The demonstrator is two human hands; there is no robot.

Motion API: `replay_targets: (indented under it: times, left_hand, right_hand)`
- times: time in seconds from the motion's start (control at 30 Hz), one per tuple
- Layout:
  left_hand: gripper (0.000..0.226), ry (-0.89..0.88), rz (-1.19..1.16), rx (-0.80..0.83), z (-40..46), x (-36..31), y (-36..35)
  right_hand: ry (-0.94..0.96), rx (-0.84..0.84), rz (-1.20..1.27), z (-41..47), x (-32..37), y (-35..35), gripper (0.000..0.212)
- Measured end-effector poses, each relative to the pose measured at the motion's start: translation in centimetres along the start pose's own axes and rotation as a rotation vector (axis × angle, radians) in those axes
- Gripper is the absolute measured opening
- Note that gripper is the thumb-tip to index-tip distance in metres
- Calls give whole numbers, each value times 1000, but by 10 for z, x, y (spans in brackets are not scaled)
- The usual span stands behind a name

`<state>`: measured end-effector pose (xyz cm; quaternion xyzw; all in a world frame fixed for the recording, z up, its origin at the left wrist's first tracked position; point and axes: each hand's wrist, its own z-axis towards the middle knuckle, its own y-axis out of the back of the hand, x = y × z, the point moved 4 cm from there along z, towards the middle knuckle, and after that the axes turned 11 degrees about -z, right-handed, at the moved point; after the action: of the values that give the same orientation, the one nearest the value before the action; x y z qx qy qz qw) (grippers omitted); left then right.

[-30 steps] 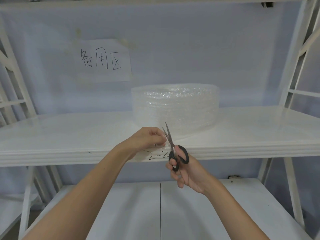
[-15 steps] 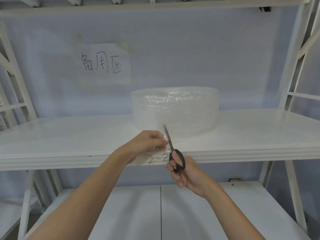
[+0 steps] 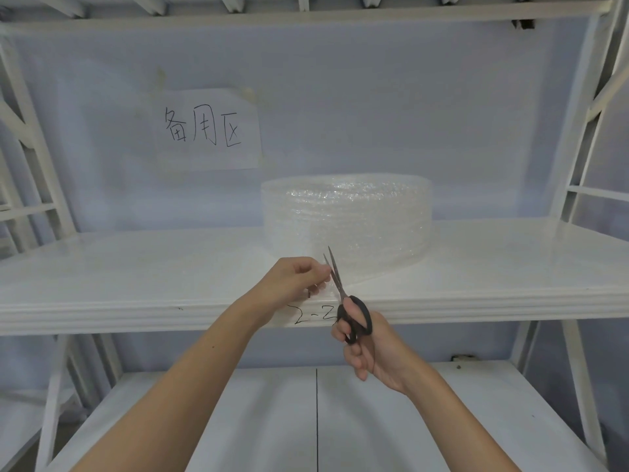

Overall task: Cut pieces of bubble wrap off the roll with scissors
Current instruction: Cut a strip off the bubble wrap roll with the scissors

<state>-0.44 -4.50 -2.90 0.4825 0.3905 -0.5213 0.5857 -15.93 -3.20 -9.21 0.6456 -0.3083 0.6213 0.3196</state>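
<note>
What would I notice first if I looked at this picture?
Probably the two hands in the middle: the right hand holds black-handled scissors, blades pointing up at the bubble wrap roll on the white shelf. The left hand pinches the wrap's loose end beside the blades. Behind, a handwritten paper sign hangs on the wall.

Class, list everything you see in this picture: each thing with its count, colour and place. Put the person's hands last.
Bubble wrap roll: one, clear, standing on the middle shelf, loose end pulled toward the front edge.
Scissors: one pair, black handles, blades slightly apart at the loose end.
Paper sign: one, white with black handwriting, on the back wall.
Shelf rack: one, white, marking "2-2" on its front edge.
Left hand: pinching the loose end.
Right hand: gripping the scissors.
</note>
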Motion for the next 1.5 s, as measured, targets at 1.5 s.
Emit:
replay_targets:
  times: [1.5]
  left_hand:
    - [25,-98,-87,-8,1,0,7]
  right_hand:
    - [58,-109,-251,8,33,-5,52]
